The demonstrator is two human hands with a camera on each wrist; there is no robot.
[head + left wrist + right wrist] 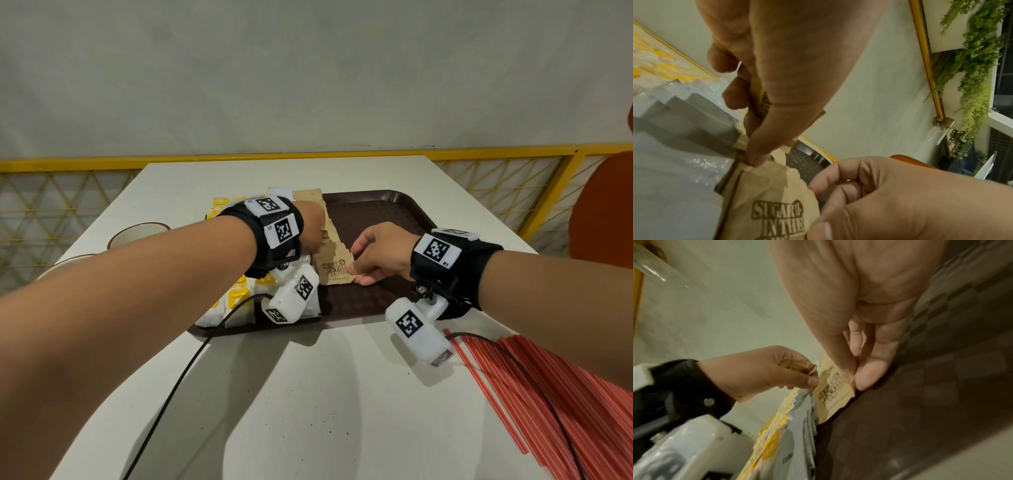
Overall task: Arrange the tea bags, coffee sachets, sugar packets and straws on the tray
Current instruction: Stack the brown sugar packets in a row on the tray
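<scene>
A dark brown tray (373,209) lies on the white table. Brown sugar packets (334,269) (768,199) (835,391) lie overlapped in a row down its middle. White and yellow coffee sachets (236,298) (777,441) (663,65) fill the tray's left side. My left hand (313,229) (760,100) (764,374) grips a small stack of sugar packets (797,367) above the row. My right hand (371,255) (857,373) (879,199) pinches the right edge of the nearest sugar packet. Red straws (548,394) lie loose on the table at the right.
Two round bowls (137,233) stand on the table left of the tray. A black cable (178,383) crosses the table's front. A yellow railing (513,154) runs behind the table, and an orange chair (603,212) stands at the right.
</scene>
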